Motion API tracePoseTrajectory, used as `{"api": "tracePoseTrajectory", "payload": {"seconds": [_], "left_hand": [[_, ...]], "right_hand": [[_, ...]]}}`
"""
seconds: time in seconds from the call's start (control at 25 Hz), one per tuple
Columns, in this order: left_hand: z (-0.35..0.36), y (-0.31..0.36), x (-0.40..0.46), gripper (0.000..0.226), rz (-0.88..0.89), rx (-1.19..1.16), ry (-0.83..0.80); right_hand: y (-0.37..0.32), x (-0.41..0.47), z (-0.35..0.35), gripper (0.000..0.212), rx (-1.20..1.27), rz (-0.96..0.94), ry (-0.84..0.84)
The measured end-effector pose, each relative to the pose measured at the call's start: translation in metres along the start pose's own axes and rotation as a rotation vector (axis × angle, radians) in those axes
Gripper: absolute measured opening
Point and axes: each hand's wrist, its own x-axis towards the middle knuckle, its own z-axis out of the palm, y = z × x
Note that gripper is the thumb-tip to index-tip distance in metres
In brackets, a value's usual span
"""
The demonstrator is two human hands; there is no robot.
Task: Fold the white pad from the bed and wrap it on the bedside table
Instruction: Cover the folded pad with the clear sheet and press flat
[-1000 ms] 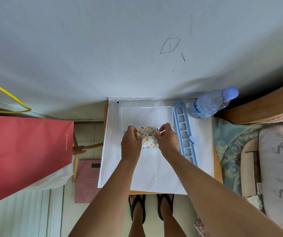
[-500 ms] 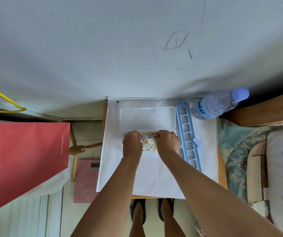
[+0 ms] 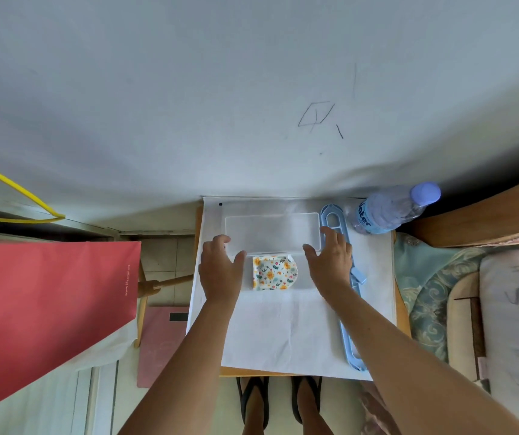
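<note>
The folded pad (image 3: 272, 273), a small packet in a floral wrapper, lies flat in the shallow clear base of a plastic box (image 3: 302, 285) on the white-covered bedside table (image 3: 283, 334). The box's clear lid (image 3: 272, 232) lies open behind it, toward the wall. My left hand (image 3: 220, 266) is just left of the packet, fingers spread, with thumb and forefinger at the lid's near left corner. My right hand (image 3: 330, 259) is just right of it, fingers spread at the lid's near right corner. Neither hand touches the packet.
A long blue plastic hanger strip (image 3: 350, 309) lies along the table's right side under my right forearm. A water bottle (image 3: 389, 210) lies at the back right. The bed (image 3: 487, 309) is on the right, a red bag (image 3: 48, 309) on the left, the wall straight ahead.
Both hands let go of the floral packet, which now lies flat in the box base. They moved apart and forward to the open lid's near corners.
</note>
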Motion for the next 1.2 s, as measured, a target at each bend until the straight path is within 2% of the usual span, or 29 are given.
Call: {"api": "tracePoseTrajectory", "payload": {"seconds": [0.12,0.24,0.36,0.52,0.6,0.68,0.76,0.84,0.92,1.04,1.2], "left_hand": [[-0.003,-0.001,0.021,0.066,-0.178,-0.209,-0.148],[-0.003,-0.002,0.030,0.080,-0.270,-0.365,-0.236],[-0.009,-0.001,0.032,0.078,-0.231,-0.439,-0.204],[-0.023,-0.005,0.017,0.054,-0.081,-0.403,-0.198],[-0.032,-0.010,0.001,0.044,0.040,-0.309,-0.148],[-0.038,-0.019,-0.017,0.041,0.289,-0.042,-0.093],[-0.036,-0.033,-0.038,0.053,0.562,0.321,-0.078],[-0.027,-0.042,-0.056,0.076,0.708,0.594,-0.225],[-0.016,-0.046,-0.070,0.087,0.729,0.734,-0.351],[-0.002,-0.048,-0.079,0.088,0.669,0.809,-0.376],[0.009,-0.048,-0.086,0.089,0.570,0.841,-0.385]], "right_hand": [[-0.002,0.022,-0.008,0.058,0.310,0.148,-0.191],[-0.003,0.029,-0.009,0.059,0.471,0.234,-0.222],[-0.008,0.031,-0.017,0.042,0.543,0.230,-0.148],[-0.005,0.015,-0.029,0.031,0.541,0.076,-0.162],[0.003,-0.002,-0.034,0.024,0.481,0.030,-0.186],[0.015,-0.024,-0.037,0.016,0.297,-0.145,-0.151],[0.033,-0.044,-0.031,0.023,-0.137,-0.467,-0.092],[0.047,-0.060,-0.022,0.035,-0.534,-0.698,-0.085],[0.050,-0.073,-0.011,0.049,-0.718,-0.752,-0.183],[0.054,-0.083,0.007,0.074,-0.782,-0.633,-0.296],[0.066,-0.085,0.029,0.077,-0.746,-0.587,-0.323]]}}
